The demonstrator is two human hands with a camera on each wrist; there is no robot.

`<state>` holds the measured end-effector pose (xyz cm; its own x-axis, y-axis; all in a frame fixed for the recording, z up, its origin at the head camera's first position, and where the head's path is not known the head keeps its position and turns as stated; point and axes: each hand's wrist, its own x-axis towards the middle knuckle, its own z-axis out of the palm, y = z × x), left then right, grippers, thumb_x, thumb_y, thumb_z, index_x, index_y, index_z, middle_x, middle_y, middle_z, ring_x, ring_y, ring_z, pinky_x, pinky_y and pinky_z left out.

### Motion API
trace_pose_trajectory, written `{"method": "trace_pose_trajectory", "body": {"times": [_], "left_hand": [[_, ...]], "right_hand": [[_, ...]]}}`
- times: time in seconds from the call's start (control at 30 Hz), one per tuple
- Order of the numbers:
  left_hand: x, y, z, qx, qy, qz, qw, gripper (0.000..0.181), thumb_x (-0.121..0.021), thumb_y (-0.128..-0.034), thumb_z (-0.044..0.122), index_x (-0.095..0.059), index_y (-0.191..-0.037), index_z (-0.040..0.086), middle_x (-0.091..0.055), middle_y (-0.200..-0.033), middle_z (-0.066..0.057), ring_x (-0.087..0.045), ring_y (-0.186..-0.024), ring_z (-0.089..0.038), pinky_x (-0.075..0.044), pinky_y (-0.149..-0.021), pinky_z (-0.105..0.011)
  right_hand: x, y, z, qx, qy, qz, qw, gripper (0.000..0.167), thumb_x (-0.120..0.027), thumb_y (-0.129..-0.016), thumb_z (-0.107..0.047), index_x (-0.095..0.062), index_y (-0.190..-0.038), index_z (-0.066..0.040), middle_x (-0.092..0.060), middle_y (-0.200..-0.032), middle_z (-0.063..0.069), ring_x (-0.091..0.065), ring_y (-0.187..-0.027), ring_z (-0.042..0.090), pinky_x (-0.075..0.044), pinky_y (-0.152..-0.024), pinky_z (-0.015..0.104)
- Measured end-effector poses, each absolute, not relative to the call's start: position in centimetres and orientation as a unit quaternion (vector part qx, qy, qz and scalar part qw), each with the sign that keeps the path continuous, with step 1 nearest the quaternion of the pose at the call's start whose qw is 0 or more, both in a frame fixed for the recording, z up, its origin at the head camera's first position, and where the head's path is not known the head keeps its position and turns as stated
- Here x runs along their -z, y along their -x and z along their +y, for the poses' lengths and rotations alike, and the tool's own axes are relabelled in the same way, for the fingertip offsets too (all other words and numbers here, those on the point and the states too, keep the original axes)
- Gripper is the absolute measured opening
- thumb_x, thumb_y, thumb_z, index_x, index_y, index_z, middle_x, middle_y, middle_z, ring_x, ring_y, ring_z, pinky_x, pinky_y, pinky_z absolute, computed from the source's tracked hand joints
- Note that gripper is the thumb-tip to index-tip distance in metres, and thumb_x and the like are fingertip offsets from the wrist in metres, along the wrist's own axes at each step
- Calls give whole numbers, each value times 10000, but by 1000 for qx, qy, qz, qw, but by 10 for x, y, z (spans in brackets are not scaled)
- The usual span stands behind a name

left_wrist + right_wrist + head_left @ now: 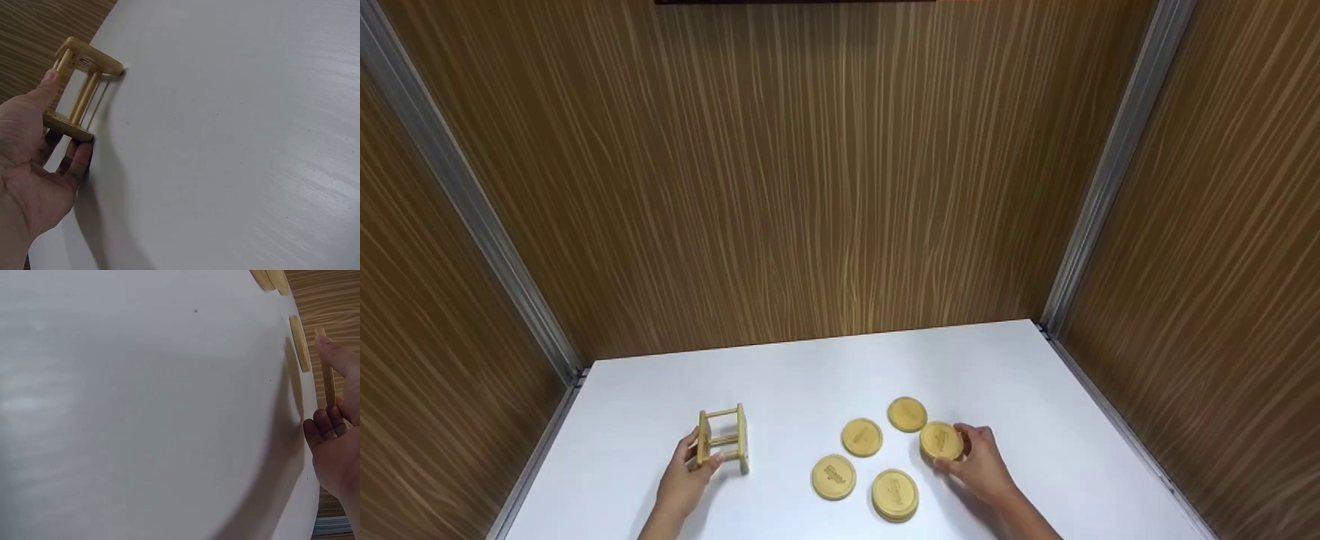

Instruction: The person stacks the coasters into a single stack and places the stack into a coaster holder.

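My left hand grips a small wooden coaster holder, two end plates joined by thin rods. In the left wrist view the thumb lies along one rod of the coaster holder and the fingers are at its lower plate. With my right hand I pinch a round wooden coaster by its edge. The right wrist view shows that coaster edge-on, raised off the table between thumb and fingers. Engraved marks show on its face in the head view.
Other round coasters lie on the white table: one at the back, one left of it, one nearer. A coaster pile lies at the front. Wood-grained panels enclose the table's back and sides.
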<state>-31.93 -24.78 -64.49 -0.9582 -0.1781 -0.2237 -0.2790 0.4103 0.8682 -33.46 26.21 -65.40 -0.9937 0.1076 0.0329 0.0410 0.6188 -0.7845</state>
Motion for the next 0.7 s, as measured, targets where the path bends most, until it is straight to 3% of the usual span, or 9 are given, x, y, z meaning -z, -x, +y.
{"method": "trace_pose_trajectory", "body": {"times": [0.23, 0.43, 0.7], "left_hand": [[643, 320, -248, -517, 139, 843, 48, 866, -717, -1053, 429, -241, -1723, 155, -346, -1718, -309, -414, -1551, -548, -599, -1122, -523], [645, 322, -248, -521, 148, 839, 50, 872, -727, -1046, 432, -247, -1722, 162, -354, -1717, -300, -413, -1553, -546, -589, -1135, -531], [645, 322, -247, -523, 145, 838, 48, 854, -725, -1052, 395, -249, -1720, 155, -353, -1714, -310, -381, -1565, -560, -501, -1216, -602]], "right_hand": [[655, 330, 256, -431, 32, -901, 36, 828, -984, -781, -114, -555, -1445, 131, -530, -1241, 207, -646, -1252, 358, -533, -1194, 538], [656, 327, 250, -425, 19, -904, 39, 822, -994, -768, -120, -572, -1434, 115, -540, -1209, 180, -651, -1174, 284, -569, -1149, 495], [656, 319, 241, -438, 13, -898, 29, 823, -998, -749, -98, -582, -1434, 91, -525, -1181, 132, -621, -1136, 220, -573, -1148, 476]]}}
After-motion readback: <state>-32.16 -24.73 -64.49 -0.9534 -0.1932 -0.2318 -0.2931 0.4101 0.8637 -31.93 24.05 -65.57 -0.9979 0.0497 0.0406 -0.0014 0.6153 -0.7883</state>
